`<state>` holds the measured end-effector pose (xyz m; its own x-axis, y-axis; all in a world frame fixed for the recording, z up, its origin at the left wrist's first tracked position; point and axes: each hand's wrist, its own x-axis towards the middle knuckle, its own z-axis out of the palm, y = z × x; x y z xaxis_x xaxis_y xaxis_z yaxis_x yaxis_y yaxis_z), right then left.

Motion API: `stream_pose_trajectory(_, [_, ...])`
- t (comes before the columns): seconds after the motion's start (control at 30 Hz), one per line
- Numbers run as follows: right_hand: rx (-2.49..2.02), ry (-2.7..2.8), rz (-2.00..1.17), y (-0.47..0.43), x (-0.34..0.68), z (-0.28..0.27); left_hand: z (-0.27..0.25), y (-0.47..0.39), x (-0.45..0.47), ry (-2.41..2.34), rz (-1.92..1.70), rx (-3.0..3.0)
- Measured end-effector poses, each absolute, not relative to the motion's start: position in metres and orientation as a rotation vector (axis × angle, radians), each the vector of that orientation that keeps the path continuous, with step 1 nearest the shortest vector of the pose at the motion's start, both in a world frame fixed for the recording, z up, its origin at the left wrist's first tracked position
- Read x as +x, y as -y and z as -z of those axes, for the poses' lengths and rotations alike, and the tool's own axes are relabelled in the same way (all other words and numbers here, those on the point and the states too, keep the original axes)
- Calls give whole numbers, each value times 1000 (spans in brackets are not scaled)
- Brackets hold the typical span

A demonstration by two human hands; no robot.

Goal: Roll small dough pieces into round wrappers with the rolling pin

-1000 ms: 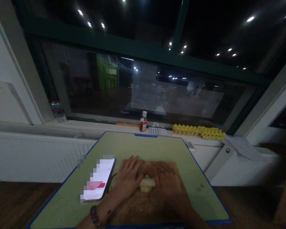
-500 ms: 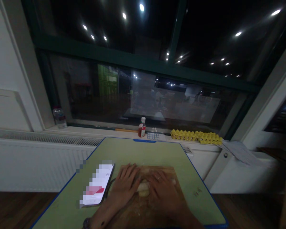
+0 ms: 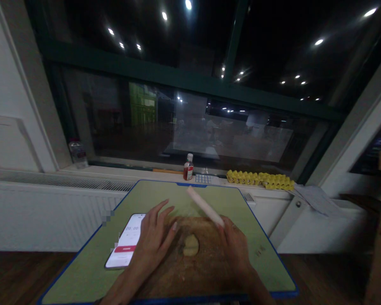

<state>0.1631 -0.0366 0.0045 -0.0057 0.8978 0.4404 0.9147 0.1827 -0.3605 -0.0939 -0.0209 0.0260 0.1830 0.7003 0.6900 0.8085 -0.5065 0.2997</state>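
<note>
A flattened round of dough (image 3: 191,245) lies on the brown wooden board (image 3: 190,277). My right hand (image 3: 235,243), at the board's right side, grips one end of a pale rolling pin (image 3: 206,206). The pin's free end is raised and points away toward the window, up and to the left. To the left of the dough, my left hand (image 3: 155,231) is raised with its fingers apart and nothing in it. It partly covers the lit phone (image 3: 122,250) lying on the table.
The green table (image 3: 165,195) has a blue edge and stands against a radiator (image 3: 41,216). Along the windowsill are a small red-labelled bottle (image 3: 188,167), yellow egg trays (image 3: 257,179), a clear bottle (image 3: 78,153) and papers (image 3: 319,200).
Both hands lay over the pin and dough on the board. Now my left hand has lifted away with fingers spread, and my right hand has raised the pin off the dough.
</note>
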Motion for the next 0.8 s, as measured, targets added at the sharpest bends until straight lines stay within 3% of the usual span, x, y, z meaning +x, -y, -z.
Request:
stream_pose_trajectory(0.23, [-1875,1848,85,33,154,0,-3,21,-64,1338,710,-2807])
stream_pose_trajectory(0.8, [-1997,1862,201,41,144,14,-3,18,-48,1492,596,-3042])
